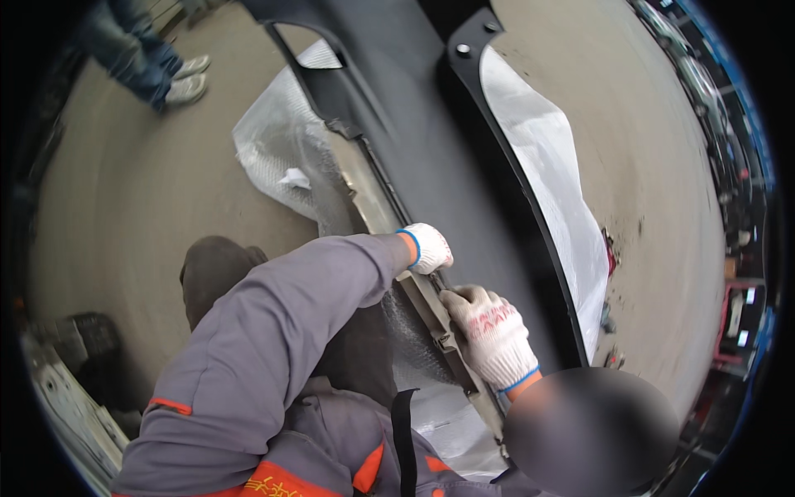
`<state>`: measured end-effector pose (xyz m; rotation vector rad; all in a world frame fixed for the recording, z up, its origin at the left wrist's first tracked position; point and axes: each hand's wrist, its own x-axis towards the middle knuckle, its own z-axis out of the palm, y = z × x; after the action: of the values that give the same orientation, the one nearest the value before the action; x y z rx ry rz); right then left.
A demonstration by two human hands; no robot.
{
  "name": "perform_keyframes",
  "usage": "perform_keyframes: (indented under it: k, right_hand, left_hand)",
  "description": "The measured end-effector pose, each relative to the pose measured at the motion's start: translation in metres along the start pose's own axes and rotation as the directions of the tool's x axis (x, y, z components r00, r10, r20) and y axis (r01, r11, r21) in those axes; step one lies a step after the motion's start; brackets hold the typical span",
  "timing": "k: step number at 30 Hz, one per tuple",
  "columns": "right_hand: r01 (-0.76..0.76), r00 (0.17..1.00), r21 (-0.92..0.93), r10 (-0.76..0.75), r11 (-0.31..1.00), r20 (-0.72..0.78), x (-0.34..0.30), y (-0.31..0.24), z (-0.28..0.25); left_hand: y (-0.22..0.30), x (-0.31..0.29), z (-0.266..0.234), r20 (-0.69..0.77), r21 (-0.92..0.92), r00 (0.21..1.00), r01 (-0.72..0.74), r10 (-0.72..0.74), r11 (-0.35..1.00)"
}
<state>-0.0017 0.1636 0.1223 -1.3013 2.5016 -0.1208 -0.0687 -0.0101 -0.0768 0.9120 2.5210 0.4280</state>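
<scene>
A long dark grey car body panel (431, 149) lies on a concrete floor (149, 190), resting on a sheet of clear bubble wrap (281, 149) that shows on both sides of it and holds nothing else that can be made out. The panel is matt and smoothly curved, with a black bracket (472, 50) at its far end. Along its near edge runs a narrow tan metal strip (373, 199). A co-worker in a grey jacket with orange trim (273, 373) crouches over it. The upper gloved hand (426, 247), in white knit with a blue cuff, is clenched on the strip. The lower gloved hand (493, 335), white with red marking, curls its fingers over the same strip, just beside the first. Another person's legs and pale shoes (186, 79) stand well apart at the upper left.
</scene>
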Motion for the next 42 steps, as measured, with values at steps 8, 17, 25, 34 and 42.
perform_keyframes:
  k: [8,17,25,34,42]
  right_hand:
    - [-0.022,0.998,-0.25,0.036,0.968,0.053,0.014,-0.001,0.009]
    - [-0.023,0.99,-0.179,0.047,0.984,0.13,0.037,-0.006,-0.001]
    - [0.082,0.941,-0.321,0.033,0.943,0.337,0.05,-0.009,-0.001]
    - [0.357,0.934,-0.391,-0.311,0.848,0.178,0.049,0.006,0.001]
    - [0.346,0.938,-0.505,-0.288,0.791,0.191,0.051,0.006,-0.014]
  left_hand:
    - [0.0,-0.013,-0.007,0.076,-0.018,0.996,0.047,-0.046,0.999]
    - [-0.004,-0.008,0.004,-0.012,0.032,1.0,-0.01,0.01,0.999]
    - [-0.004,-0.007,0.006,-0.034,0.008,0.999,0.006,-0.006,1.0]
    - [0.0,-0.016,-0.006,-0.004,-0.007,1.0,0.016,-0.016,1.0]
    - [-0.002,-0.011,0.004,-0.089,-0.005,0.996,0.001,-0.002,1.0]
